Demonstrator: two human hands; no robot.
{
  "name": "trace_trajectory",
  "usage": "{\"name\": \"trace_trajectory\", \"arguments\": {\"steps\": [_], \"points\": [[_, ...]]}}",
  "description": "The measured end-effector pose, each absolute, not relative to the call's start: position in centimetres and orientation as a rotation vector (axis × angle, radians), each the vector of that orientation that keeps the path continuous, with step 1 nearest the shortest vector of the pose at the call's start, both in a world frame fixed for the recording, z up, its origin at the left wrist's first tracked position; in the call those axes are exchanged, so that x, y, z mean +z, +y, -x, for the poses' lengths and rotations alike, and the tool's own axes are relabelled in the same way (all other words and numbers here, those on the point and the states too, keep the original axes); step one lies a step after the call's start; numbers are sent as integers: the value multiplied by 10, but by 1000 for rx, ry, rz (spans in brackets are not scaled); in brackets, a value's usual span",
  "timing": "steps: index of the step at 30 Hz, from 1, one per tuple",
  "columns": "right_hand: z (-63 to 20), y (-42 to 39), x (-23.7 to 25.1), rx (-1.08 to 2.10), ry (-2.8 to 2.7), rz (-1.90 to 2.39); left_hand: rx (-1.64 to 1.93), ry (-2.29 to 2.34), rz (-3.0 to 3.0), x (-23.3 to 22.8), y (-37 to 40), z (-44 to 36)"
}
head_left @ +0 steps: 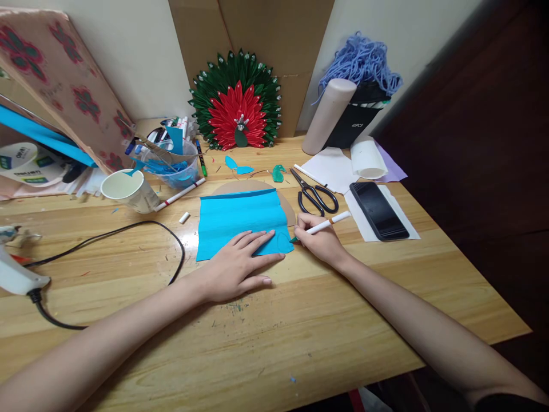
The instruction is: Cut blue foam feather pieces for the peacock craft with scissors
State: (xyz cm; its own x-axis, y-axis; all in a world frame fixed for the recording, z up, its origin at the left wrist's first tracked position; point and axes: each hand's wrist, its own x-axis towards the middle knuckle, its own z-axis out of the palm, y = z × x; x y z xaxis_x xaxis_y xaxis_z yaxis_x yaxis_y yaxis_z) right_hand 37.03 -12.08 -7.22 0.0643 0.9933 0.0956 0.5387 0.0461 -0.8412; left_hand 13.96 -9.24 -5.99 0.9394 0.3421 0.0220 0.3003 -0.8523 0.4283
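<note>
A sheet of blue paper (235, 220) lies on the wooden table, over part of a round piece of cardboard (249, 186). My left hand (240, 263) rests flat on the paper's lower part, fingers spread. A white marker (328, 223) with an orange band is pinched in my right hand (319, 240), its green tip at the paper's right edge. Near that tip a faint curved outline shows on the paper. Beyond my right hand lie black-handled scissors (315, 194), blades apart. A green bird-shaped cutout (278, 173) and small blue leaf-shaped cutouts (238, 166) lie behind the sheet.
A red and green peacock craft (238, 109) stands at the back. Left are a paper cup (128, 191), a plastic tub (174, 166), a capped marker (180, 194) and a glue gun (19, 274) with its cord. Right are a phone (380, 210) and a pale cylinder (328, 114).
</note>
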Motion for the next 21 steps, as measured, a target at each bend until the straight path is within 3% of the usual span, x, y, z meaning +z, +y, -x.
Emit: {"name": "trace_trajectory", "arguments": {"steps": [9,15,21], "points": [[-361,-131,-66,1061,-1375,1331,140,457,-2660,-63,-94,-139],[-359,-127,-68,1024,-1349,1427,299,625,-2589,-59,-95,-139],[-365,-125,-72,977,-1321,1432,221,521,-2679,-55,-92,-139]]}}
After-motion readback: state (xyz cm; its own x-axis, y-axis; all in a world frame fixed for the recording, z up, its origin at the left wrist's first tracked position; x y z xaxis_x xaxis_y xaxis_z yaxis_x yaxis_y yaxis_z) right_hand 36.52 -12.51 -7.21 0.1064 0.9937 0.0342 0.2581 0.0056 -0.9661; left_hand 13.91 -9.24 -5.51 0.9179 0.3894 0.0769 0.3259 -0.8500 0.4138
